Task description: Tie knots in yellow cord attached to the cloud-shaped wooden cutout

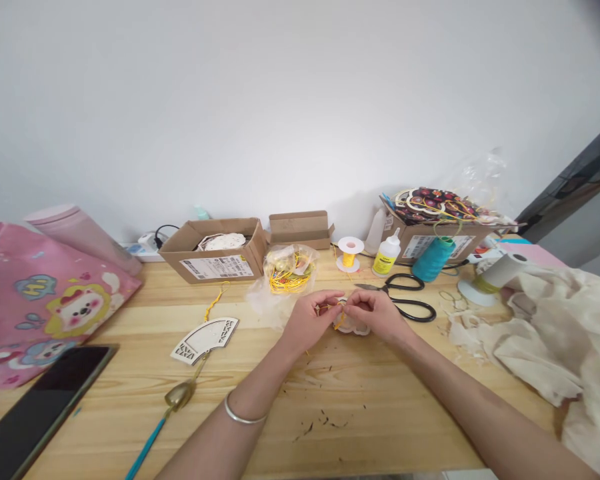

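Note:
My left hand [314, 317] pinches a thin yellow cord [338, 321] between thumb and forefinger. Opposite it, my right hand [373, 313] is closed too, its fingertips meeting the cord at the top of a pale, scalloped flat piece [356, 327]. That piece lies low between both hands, partly covered by the fingers. Off to the left on the table rests a fan-shaped wooden pendant [205, 340] with a yellow braided cord [214, 301] above and a gold bell-like piece [180, 395] with a teal tassel [147, 445] below.
Black-handled scissors [410, 308] lie right of my hands, near a glue bottle [386, 253], a teal thread cone [434, 259] and a yellow thread spool [349, 255]. Cardboard boxes [215, 267] stand along the wall. Cream cloth [545, 340] covers the right side; a phone [45, 407] lies left.

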Motion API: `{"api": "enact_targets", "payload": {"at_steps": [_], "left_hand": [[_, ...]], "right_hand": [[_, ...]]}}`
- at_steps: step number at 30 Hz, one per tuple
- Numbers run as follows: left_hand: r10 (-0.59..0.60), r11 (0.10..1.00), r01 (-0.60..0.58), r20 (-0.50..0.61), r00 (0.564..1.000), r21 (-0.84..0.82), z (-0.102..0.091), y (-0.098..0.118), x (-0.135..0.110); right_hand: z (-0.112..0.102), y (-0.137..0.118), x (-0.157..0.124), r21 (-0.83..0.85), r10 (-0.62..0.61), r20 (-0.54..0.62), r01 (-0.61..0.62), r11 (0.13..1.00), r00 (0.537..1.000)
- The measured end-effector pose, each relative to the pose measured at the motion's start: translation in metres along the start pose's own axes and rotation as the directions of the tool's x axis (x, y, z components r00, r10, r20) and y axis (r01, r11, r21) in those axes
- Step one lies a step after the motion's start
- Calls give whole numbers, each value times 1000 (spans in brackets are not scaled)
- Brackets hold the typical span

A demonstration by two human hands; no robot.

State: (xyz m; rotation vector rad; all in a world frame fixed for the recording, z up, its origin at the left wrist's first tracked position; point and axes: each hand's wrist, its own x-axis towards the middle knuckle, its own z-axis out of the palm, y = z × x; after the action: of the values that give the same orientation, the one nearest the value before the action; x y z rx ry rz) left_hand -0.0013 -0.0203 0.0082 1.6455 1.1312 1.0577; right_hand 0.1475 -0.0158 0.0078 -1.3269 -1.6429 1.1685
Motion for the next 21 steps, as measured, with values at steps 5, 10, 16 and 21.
{"api": "enact_targets", "payload": {"at_steps": [5, 10, 16, 21], "left_hand": [[3, 1000, -2, 57, 998, -18, 1, 0, -2], [-4, 999, 4, 23, 1000, -34, 0, 1, -1], [-45, 996, 45, -8, 999, -78, -2, 2, 0], [-28, 995, 31, 30, 999, -94, 0, 2, -1]], "right_hand": [[-1, 2, 2, 149, 67, 66, -76, 986, 996], [-3, 2, 1, -38, -29, 16, 29, 999, 999], [-2, -2, -2, -205, -172, -34, 162, 965, 984], [-6, -5, -1, 110, 59, 143, -75, 991, 988]]}}
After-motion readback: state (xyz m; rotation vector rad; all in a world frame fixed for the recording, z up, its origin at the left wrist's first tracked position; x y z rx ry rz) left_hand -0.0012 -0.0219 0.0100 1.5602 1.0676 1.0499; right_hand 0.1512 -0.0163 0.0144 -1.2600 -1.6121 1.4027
